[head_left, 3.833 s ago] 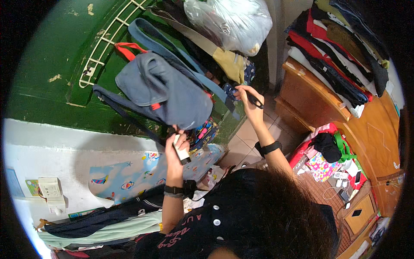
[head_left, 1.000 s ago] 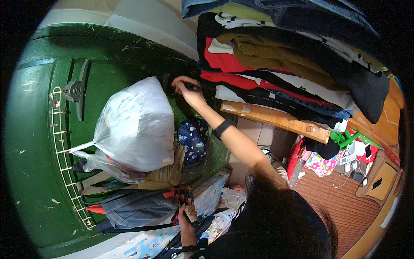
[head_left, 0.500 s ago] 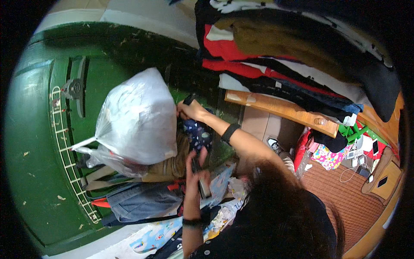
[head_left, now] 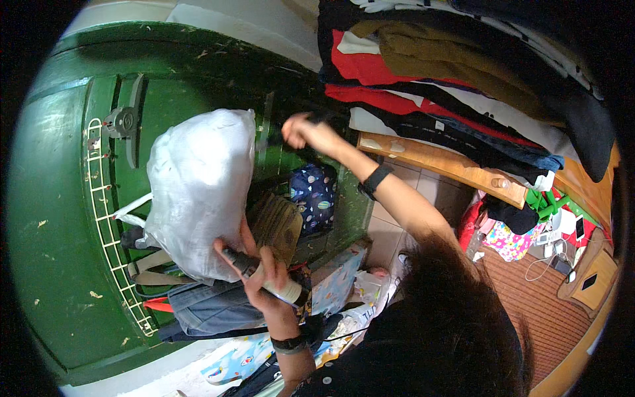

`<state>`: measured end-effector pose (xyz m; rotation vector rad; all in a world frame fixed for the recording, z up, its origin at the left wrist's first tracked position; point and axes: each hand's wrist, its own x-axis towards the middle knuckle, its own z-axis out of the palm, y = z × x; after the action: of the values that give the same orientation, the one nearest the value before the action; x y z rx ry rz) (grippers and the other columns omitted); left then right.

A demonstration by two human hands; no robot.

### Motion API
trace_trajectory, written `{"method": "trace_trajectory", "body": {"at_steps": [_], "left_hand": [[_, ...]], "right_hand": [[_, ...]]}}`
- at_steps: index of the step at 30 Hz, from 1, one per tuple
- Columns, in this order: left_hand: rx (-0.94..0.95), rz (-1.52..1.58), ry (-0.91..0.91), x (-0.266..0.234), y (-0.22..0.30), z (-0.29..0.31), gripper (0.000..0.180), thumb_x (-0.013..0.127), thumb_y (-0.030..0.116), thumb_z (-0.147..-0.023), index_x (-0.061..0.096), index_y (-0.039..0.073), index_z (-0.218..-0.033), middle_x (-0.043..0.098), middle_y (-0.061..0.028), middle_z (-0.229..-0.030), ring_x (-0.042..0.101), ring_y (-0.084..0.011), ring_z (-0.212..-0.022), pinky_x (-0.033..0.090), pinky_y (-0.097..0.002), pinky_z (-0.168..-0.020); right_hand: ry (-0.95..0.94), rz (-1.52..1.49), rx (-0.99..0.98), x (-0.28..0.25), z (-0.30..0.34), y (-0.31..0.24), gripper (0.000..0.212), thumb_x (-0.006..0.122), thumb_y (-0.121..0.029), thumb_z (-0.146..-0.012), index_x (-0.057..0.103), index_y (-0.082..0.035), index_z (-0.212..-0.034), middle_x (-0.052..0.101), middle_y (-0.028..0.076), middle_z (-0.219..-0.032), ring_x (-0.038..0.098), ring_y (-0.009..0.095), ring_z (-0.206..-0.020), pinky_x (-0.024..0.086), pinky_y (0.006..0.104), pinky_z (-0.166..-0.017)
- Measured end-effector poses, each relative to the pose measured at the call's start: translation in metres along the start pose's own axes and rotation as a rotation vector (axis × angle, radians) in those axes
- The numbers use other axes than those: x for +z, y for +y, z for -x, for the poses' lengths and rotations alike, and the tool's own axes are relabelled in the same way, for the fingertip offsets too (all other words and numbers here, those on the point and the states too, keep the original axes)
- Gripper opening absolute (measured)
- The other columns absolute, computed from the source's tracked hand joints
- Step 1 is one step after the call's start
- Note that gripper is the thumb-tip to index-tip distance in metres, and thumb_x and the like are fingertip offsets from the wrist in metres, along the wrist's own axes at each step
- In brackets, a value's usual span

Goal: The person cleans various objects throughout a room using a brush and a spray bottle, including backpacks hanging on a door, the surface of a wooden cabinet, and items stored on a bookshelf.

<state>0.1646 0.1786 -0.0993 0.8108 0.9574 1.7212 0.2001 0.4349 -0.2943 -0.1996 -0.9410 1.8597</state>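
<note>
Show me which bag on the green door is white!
It's the big, shiny plastic bag right by the left hand. The grey-blue bag, tan bag and patterned navy bag aren't white.

Green door (head_left: 53,218), paint chipped, spans 8 to 11 o'clock; glossy between 9 and 10, deeply shadowed nearer 12. Grey lock (head_left: 120,124) towards 10. Pale wall (head_left: 245,26) beyond, past 11. White wall (head_left: 175,364) at 7, blue patterned sheeting (head_left: 235,360) over part. Worn wooden furniture edge (head_left: 450,173) near 3. Light floor tiles (head_left: 389,235) off centre toward 4; brown ribbed flooring (head_left: 529,311) farther out.
</note>
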Motion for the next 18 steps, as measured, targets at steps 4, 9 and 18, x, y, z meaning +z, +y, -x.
{"method": "trace_trajectory", "body": {"at_steps": [4, 9, 18], "left_hand": [[-0.096, 0.306, 0.016, -0.001, 0.018, 0.007, 0.085, 0.049, -0.006, -0.079, 0.028, 0.030, -0.153, 0.025, -0.0138, -0.160, 0.040, -0.0099, -0.062, 0.043, -0.0196, -0.048], [-0.123, 0.310, 0.032, -0.005, 0.020, 0.006, 0.085, 0.050, -0.006, -0.079, 0.027, 0.028, -0.153, 0.027, -0.0134, -0.159, 0.041, -0.0104, -0.061, 0.042, -0.0203, -0.047], [-0.144, 0.260, 0.025, -0.007, 0.012, 0.003, 0.084, 0.052, -0.005, -0.078, 0.026, 0.023, -0.153, 0.030, -0.0126, -0.157, 0.042, -0.0114, -0.059, 0.041, -0.0215, -0.045]], "right_hand": [[-0.185, 0.193, -0.180, 0.031, 0.008, 0.013, 0.017, 0.058, -0.010, -0.093, 0.069, -0.002, -0.083, 0.068, 0.002, -0.077, 0.062, 0.010, -0.068, 0.051, 0.0264, -0.065], [0.409, 0.151, -0.280, -0.010, -0.036, -0.013, 0.017, 0.055, -0.010, -0.095, 0.069, -0.003, -0.088, 0.069, 0.005, -0.077, 0.064, 0.011, -0.070, 0.052, 0.0263, -0.064], [0.510, 0.498, -0.361, -0.022, -0.025, -0.028, 0.020, 0.054, -0.014, -0.099, 0.069, -0.005, -0.091, 0.067, 0.002, -0.081, 0.063, 0.015, -0.073, 0.050, 0.0289, -0.073]]}}
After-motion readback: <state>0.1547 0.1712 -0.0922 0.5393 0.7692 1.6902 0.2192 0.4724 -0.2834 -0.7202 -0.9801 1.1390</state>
